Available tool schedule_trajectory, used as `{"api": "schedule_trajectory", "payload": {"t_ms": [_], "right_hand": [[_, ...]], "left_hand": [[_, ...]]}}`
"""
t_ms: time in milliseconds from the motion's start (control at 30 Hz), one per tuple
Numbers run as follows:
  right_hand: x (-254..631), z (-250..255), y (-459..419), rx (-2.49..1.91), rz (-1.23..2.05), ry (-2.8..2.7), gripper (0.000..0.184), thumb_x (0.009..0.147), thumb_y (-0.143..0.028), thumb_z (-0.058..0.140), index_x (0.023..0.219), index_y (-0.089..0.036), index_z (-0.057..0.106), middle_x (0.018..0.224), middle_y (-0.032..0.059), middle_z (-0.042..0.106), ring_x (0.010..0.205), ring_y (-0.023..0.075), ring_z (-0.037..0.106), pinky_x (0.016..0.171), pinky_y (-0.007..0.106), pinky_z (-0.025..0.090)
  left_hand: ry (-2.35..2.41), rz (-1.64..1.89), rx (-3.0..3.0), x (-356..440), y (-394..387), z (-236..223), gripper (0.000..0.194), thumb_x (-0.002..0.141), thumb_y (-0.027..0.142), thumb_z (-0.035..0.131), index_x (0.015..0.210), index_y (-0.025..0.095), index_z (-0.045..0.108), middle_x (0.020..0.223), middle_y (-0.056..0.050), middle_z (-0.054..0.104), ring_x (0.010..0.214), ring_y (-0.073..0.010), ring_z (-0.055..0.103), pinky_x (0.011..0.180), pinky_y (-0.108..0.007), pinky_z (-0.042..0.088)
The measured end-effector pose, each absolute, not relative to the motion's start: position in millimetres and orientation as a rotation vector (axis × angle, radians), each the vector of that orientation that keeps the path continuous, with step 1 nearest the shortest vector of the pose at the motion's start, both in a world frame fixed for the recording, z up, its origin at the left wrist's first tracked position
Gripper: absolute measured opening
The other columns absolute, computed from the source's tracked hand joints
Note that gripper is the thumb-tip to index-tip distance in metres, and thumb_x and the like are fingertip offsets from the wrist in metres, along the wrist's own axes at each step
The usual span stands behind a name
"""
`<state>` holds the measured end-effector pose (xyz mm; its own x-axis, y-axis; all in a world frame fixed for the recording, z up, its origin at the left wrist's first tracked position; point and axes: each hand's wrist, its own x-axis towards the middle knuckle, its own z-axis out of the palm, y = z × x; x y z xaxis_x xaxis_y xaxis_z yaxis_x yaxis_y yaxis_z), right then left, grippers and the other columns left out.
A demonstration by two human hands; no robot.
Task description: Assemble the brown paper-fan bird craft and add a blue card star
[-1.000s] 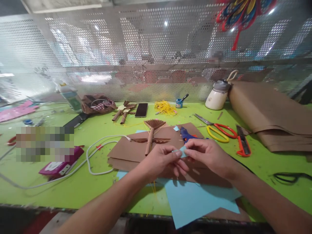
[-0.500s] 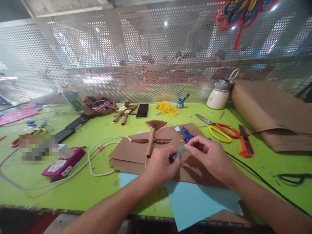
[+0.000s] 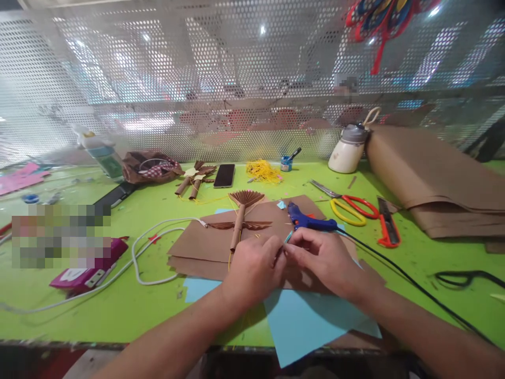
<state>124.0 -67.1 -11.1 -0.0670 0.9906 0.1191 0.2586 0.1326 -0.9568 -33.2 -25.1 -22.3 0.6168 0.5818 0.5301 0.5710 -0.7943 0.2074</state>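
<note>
My left hand (image 3: 254, 266) and my right hand (image 3: 325, 258) meet over the brown paper sheets (image 3: 197, 239), fingertips pinched together. Between them is a small piece of light blue paper (image 3: 289, 237), mostly hidden by the fingers. A blue glue gun (image 3: 310, 220) lies just beyond my right hand, its black cord running to the right. Close behind my left hand rests a rolled brown paper figure (image 3: 238, 226) with a pleated fan top, pleated side wings and yellow string. Another small light blue paper piece (image 3: 281, 205) lies near the gun's tip. Light blue sheets (image 3: 303, 321) stick out below.
Scissors (image 3: 347, 206) and a red utility knife (image 3: 389, 223) lie to the right. A white bottle (image 3: 347, 150) and folded brown paper (image 3: 418, 173) stand behind them. Phone (image 3: 224, 176), yellow shreds (image 3: 263, 171) and blue jar (image 3: 286, 163) sit at the back; a purple power strip (image 3: 90, 266) is left.
My hands have come together, with the right fingertips now touching the light blue piece beside the left ones. The view has shifted slightly, and more of the glue gun shows.
</note>
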Motion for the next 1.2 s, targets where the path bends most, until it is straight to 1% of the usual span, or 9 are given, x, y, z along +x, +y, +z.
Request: {"api": "schedule_trajectory", "payload": {"t_ms": [100,233,400,533,667,800,933,1100,1200], "right_hand": [[124.4,-8.2,-67.6,-1.287,1.051,-1.470,0.017,0.082,-0.031,0.056,0.072,-0.017,0.057,0.066,-0.0010,0.055,0.063,0.0112,0.049,0.057,0.023,0.041],[125.1,-2.0,-68.9,-1.290,1.144,-1.424,0.017,0.081,-0.032,0.056,0.072,-0.017,0.056,0.065,-0.0020,0.053,0.057,0.0102,0.047,0.053,0.023,0.040],[125.4,-0.8,-70.2,-1.259,1.200,-1.373,0.025,0.084,-0.038,0.054,0.069,-0.017,0.054,0.059,-0.0029,0.050,0.053,0.0093,0.047,0.050,0.023,0.040],[125.8,-9.7,-69.1,-1.180,1.303,-1.272,0.026,0.085,-0.040,0.053,0.073,-0.017,0.054,0.060,-0.0030,0.052,0.051,0.0082,0.047,0.048,0.021,0.040],[126.5,-14.5,-67.9,-1.121,1.373,-1.213,0.024,0.084,-0.040,0.055,0.076,-0.017,0.055,0.062,-0.0030,0.052,0.051,0.0079,0.047,0.047,0.021,0.039],[126.4,-13.9,-68.0,-1.136,1.416,-1.158,0.021,0.081,-0.037,0.057,0.075,-0.017,0.055,0.059,-0.0031,0.053,0.048,0.0078,0.047,0.045,0.020,0.038],[126.0,-12.5,-67.2,-1.117,1.470,-1.100,0.019,0.081,-0.033,0.057,0.072,-0.017,0.055,0.055,-0.0030,0.054,0.045,0.0078,0.047,0.043,0.020,0.037],[125.2,-10.2,-66.0,-1.055,1.512,-1.012,0.018,0.078,-0.031,0.060,0.069,-0.016,0.054,0.062,-0.0025,0.054,0.050,0.0084,0.050,0.042,0.019,0.038],[125.5,-12.1,-66.0,-1.061,1.505,-1.020,0.020,0.078,-0.031,0.060,0.066,-0.016,0.052,0.059,-0.0026,0.053,0.050,0.0085,0.048,0.044,0.020,0.038]], "left_hand": [[0.992,0.933,2.838,-32.6,-26.1,-20.9,0.021,0.085,0.019,0.044,0.064,0.017,0.049,0.057,-0.001,0.053,0.052,-0.0128,0.047,0.052,-0.025,0.031],[0.984,0.935,2.857,-32.6,-26.3,-20.8,0.021,0.085,0.020,0.044,0.065,0.017,0.050,0.057,-0.002,0.054,0.053,-0.0128,0.048,0.052,-0.025,0.031],[0.950,0.955,2.876,-33.5,-26.1,-22.1,0.021,0.086,0.020,0.043,0.067,0.017,0.050,0.059,-0.002,0.055,0.054,-0.0130,0.049,0.052,-0.026,0.032],[0.941,0.956,2.864,-33.2,-26.6,-21.0,0.021,0.086,0.020,0.043,0.066,0.017,0.050,0.059,-0.002,0.055,0.054,-0.0130,0.049,0.053,-0.025,0.033],[0.956,0.970,2.867,-32.5,-26.9,-19.9,0.022,0.085,0.019,0.044,0.064,0.017,0.050,0.058,-0.002,0.054,0.053,-0.0123,0.048,0.052,-0.025,0.033],[0.955,0.990,2.906,-32.7,-27.3,-20.4,0.021,0.085,0.020,0.045,0.065,0.017,0.050,0.057,-0.001,0.053,0.053,-0.0122,0.048,0.053,-0.025,0.032],[0.945,1.010,2.970,-33.9,-27.8,-20.9,0.019,0.085,0.019,0.046,0.066,0.017,0.051,0.059,-0.002,0.054,0.053,-0.0127,0.047,0.052,-0.026,0.031],[0.885,1.021,3.124,-35.8,-26.7,-22.3,0.018,0.083,0.013,0.045,0.066,0.017,0.051,0.061,-0.002,0.053,0.055,-0.0148,0.043,0.051,-0.029,0.028],[0.857,0.994,3.102,-35.3,-27.7,-21.9,0.017,0.083,0.012,0.044,0.069,0.017,0.053,0.065,-0.003,0.055,0.058,-0.0158,0.045,0.053,-0.029,0.029]]}}
